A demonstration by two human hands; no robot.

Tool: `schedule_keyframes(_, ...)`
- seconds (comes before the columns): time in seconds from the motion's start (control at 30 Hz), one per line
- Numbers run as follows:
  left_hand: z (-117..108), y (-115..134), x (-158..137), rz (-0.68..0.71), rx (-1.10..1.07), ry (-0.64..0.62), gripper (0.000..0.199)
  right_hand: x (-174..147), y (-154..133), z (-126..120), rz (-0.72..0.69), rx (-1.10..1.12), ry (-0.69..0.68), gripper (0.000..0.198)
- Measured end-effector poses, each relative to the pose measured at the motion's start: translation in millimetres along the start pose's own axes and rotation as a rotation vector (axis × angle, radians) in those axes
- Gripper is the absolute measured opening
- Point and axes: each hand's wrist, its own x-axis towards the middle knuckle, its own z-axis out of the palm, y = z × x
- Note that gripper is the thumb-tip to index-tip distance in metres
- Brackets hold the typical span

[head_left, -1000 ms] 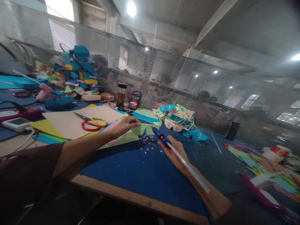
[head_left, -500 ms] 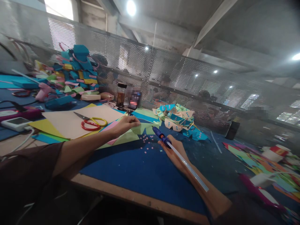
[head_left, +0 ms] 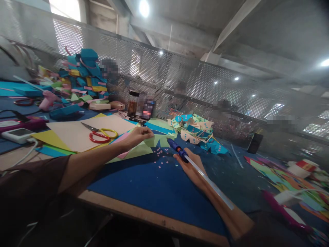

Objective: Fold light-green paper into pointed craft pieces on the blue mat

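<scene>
In my right hand (head_left: 192, 164) is a blue glue gun (head_left: 177, 149), its nozzle pointing away and left. A long clear glue stick (head_left: 209, 182) sticks out of its back, over my forearm. My left hand (head_left: 142, 134) is closed in a pinch at the edge of a pale green paper cut-out (head_left: 162, 140) with notched edges. The nozzle sits close to the cut-out's right part; whether they touch I cannot tell. Tiny pink paper squares (head_left: 161, 157) are scattered on the blue tabletop (head_left: 154, 185) just below.
Red-and-yellow scissors (head_left: 102, 134) rest on paper sheets (head_left: 69, 133) at left. Dotted paper pieces (head_left: 196, 128) are heaped behind my right hand. Farther back stand a jar (head_left: 132, 104) and a phone (head_left: 147, 109). A pink glue gun (head_left: 48, 100) and a paper pile (head_left: 84, 79) occupy the far left.
The rear end of the glue stick has shifted slightly to the right. Both hands and the green cut-out stay almost where they were.
</scene>
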Motion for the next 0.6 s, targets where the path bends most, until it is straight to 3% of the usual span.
schedule_keyframes(0.3, -1.6, 5.9, 1.4, -0.009, -0.08, 0.067, 0.026, 4.5, 10.4, 1.6, 0.165, 0.183, 0.039, 0.041)
schedule_keyframes(0.6, -7.7, 2.9, 7.2, -0.024, -0.101, 0.198, 0.024, 14.5, 26.0, 0.5, 0.344, 0.35, -0.188, 0.038)
